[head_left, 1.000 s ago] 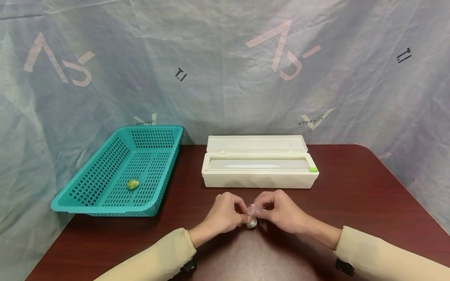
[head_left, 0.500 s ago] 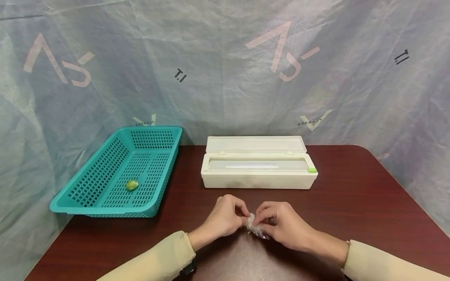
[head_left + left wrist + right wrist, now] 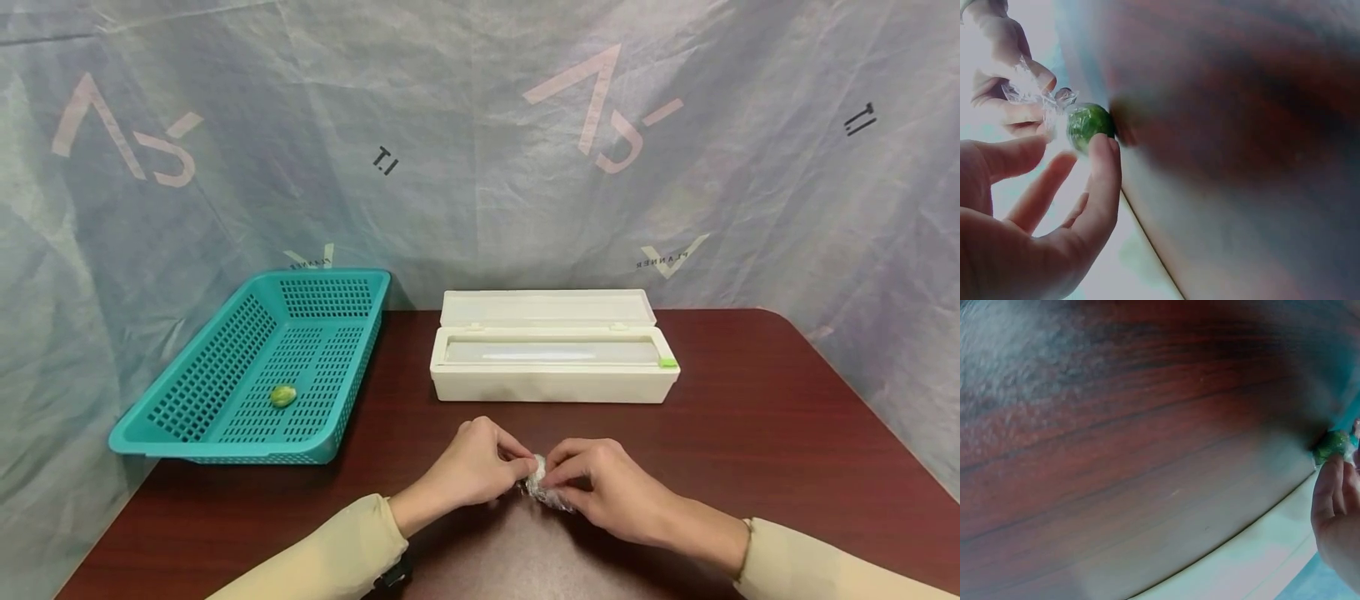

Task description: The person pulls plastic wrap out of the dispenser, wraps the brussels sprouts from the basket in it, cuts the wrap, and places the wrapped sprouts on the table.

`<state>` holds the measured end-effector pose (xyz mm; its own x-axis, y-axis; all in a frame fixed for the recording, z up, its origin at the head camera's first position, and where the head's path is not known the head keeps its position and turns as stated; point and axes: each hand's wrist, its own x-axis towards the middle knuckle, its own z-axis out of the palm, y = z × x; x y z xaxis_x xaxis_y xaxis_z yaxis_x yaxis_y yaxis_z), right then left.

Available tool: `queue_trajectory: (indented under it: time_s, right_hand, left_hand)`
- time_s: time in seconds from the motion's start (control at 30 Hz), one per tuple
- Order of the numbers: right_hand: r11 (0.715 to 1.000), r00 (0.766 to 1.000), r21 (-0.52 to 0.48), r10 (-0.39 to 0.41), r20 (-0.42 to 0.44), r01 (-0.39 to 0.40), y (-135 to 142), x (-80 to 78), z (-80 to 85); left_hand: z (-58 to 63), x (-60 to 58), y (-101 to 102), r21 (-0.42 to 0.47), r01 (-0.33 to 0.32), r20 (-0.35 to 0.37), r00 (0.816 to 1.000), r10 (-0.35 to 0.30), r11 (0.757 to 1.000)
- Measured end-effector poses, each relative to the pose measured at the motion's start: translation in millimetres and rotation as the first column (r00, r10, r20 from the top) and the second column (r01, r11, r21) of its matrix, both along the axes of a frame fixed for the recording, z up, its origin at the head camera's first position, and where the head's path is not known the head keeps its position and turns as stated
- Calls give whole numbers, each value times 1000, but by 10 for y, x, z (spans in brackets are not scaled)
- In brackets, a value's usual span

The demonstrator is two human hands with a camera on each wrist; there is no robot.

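A small green Brussels sprout (image 3: 1088, 124) sits inside crumpled clear plastic wrap (image 3: 552, 499), low over the table between both hands. My left hand (image 3: 477, 467) holds the sprout from the left, a fingertip against its side in the left wrist view. From the right, my right hand (image 3: 615, 492) pinches the gathered film, whose loose end (image 3: 1022, 87) fans out past the fingers. In the right wrist view the wrapped sprout (image 3: 1330, 445) shows at the right edge, partly hidden behind fingers (image 3: 1329, 487).
To the left stands a teal plastic basket (image 3: 347, 392) with one unwrapped sprout (image 3: 282, 395) inside. Behind the hands is a white wrap dispenser (image 3: 555, 386), lid raised, film roll inside. A printed grey sheet (image 3: 480, 167) hangs behind the dark red table (image 3: 750, 400).
My right hand has come down and slightly right, drawing the film's gathered end from above the sprout to its right side. My left hand stays nearly in place.
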<state>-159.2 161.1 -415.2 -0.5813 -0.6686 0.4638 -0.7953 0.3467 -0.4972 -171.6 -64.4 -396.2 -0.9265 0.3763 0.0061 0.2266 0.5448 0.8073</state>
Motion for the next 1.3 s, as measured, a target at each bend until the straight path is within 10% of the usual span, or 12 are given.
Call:
queue_trajectory:
  time_s: [0.63,1.03,1.3]
  right_hand:
    - [994,964,-66,-66,257,85,-34,41,53]
    - [961,780,-54,-188,597,273,-106,-98,111]
    - [963,714,-56,-155,683,263,-146,-211,104]
  left_hand:
    - [-57,-15,56,-12,-4,-124,992,3,1000]
    - [-61,-28,82,-60,-20,-159,987,11,998]
    - [-59,-16,86,-60,-24,-174,985,13,998]
